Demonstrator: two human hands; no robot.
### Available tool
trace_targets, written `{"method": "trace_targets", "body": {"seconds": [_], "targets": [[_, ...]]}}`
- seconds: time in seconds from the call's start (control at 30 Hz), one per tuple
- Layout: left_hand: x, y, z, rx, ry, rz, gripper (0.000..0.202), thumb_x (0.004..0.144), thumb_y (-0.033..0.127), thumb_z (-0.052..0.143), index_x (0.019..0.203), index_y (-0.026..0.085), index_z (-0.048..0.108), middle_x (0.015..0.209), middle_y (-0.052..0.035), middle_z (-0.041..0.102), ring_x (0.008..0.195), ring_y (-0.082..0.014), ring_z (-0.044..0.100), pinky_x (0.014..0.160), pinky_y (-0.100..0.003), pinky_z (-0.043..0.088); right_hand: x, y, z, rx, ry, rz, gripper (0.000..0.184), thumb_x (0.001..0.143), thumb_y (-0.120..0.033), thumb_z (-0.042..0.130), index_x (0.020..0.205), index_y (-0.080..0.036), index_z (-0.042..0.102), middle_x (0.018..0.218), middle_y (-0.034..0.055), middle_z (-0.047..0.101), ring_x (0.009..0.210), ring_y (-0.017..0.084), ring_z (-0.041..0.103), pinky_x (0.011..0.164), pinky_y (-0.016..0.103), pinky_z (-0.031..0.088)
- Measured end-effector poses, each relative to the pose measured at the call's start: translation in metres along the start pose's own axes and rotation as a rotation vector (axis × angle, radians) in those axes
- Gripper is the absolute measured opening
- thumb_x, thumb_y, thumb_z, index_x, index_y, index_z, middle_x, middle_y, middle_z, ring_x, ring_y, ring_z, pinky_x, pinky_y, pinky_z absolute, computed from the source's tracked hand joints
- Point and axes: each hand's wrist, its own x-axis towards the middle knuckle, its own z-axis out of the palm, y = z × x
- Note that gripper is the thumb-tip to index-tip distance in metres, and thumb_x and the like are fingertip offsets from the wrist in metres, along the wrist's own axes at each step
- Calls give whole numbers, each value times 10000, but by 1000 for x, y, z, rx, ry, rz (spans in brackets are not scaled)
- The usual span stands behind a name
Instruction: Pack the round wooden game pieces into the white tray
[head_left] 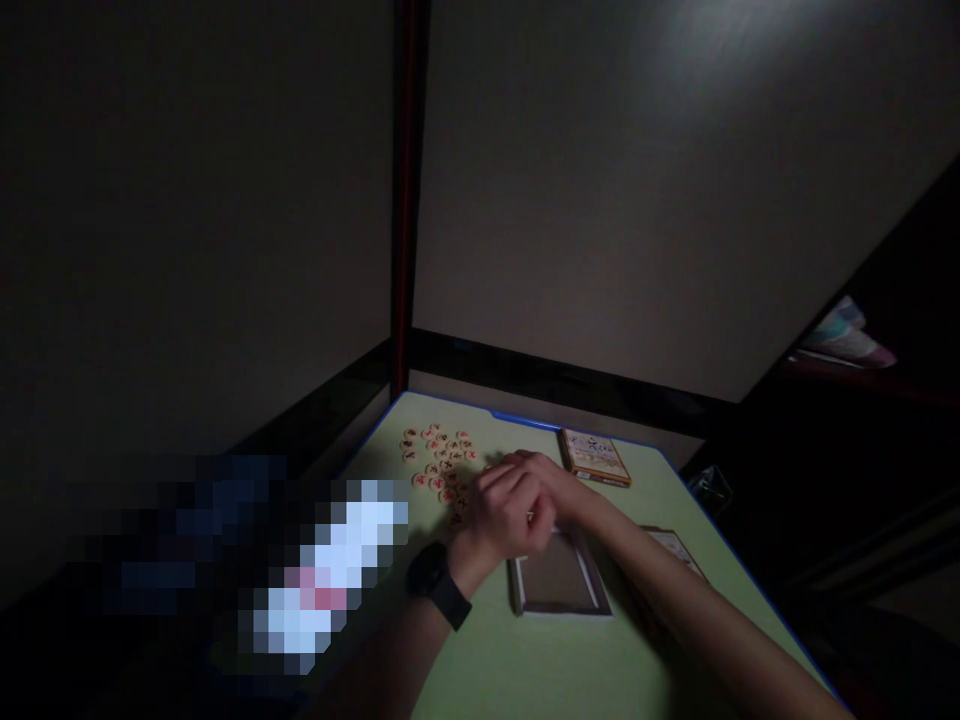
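Observation:
My left hand point(508, 508), with a black watch point(439, 585) on its wrist, is held over the near edge of the pieces and the far end of an open shallow box point(555, 578). Its fingers are curled in; whatever they may hold is hidden. My right hand point(541, 474) reaches in from the right, just beyond the left hand and overlapping it in view. The left hand covers its fingers. Round xiangqi pieces point(435, 482) with red and dark characters lie loosely spread on the green table point(480, 660), left of both hands.
A printed flat box point(596, 455) lies at the table's far right. Another printed flat item point(675, 548) sits partly behind my right forearm. Walls point(562, 220) meet at the table's far corner. A blurred-out bright patch point(337, 570) is at the left edge.

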Motion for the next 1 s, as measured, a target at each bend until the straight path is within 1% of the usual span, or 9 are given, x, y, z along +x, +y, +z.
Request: {"method": "trace_targets", "body": {"seconds": [0.07, 0.13, 0.2, 0.27, 0.37, 0.47, 0.63, 0.83, 1.0], "targets": [[0, -5, -1, 39, -45, -108, 289, 817, 155, 399, 539, 202, 465, 507, -18, 535, 511, -132, 511, 551, -268, 359, -12, 0, -8, -16, 80, 58, 100, 820, -173, 528, 883, -138, 597, 866, 108, 624, 800, 211, 577, 733, 314, 453], [2, -8, -4, 104, -138, -240, 301, 840, 165, 383, 562, 198, 493, 525, -26, 571, 524, -137, 544, 557, -264, 363, -30, -2, -16, 2, 173, 108, 121, 848, -169, 509, 929, -139, 594, 886, 99, 628, 782, 191, 579, 709, 290, 445], [6, -9, -6, 196, -290, -382, 301, 862, 185, 385, 608, 194, 546, 557, -33, 614, 543, -152, 582, 553, -263, 365, -53, -7, -21, 57, 235, 105, 125, 859, -157, 515, 958, -166, 591, 888, 69, 635, 776, 169, 583, 706, 263, 439], [10, -7, -8, 305, -472, -493, 284, 887, 221, 392, 715, 197, 617, 612, -44, 660, 575, -181, 624, 550, -267, 377, -76, -15, -20, 106, 227, 96, 94, 862, -157, 538, 928, -189, 595, 879, 45, 635, 761, 151, 587, 693, 239, 437], [16, -2, -9, 416, -716, -512, 295, 913, 262, 381, 883, 195, 667, 716, -83, 709, 665, -232, 678, 590, -289, 433, -99, -28, -8, 99, 159, 88, 112, 876, -150, 533, 933, -202, 614, 888, 39, 638, 767, 149, 599, 689, 230, 441], [17, 2, -9, 423, -882, -468, 342, 927, 266, 357, 899, 177, 687, 798, -121, 726, 758, -258, 702, 663, -322, 486, -103, -36, 5, 14, 107, 90, 166, 898, -154, 504, 1007, -189, 624, 937, 61, 647, 799, 171, 620, 705, 250, 458], [15, 6, -9, 409, -967, -430, 372, 929, 265, 345, 890, 176, 704, 836, -129, 734, 776, -274, 709, 677, -352, 516, -101, -38, 15, 5, 93, 92, 259, 913, -136, 486, 1138, -177, 607, 1037, 91, 643, 871, 189, 635, 763, 270, 485], [10, 4, -7, 379, -973, -405, 365, 930, 273, 353, 879, 188, 705, 828, -117, 736, 783, -266, 708, 690, -352, 515, -100, -35, 21, 134, 189, 70, 295, 854, -63, 526, 1099, -202, 615, 1072, 75, 623, 955, 185, 609, 841, 274, 482], [9, 3, -7, 370, -977, -409, 370, 937, 276, 343, 890, 190, 701, 844, -118, 735, 795, -256, 705, 716, -351, 510, -99, -30, 23, 187, 241, 69, 336, 792, -16, 538, 1072, -192, 599, 1010, 65, 628, 898, 180, 600, 813, 284, 477]]}}
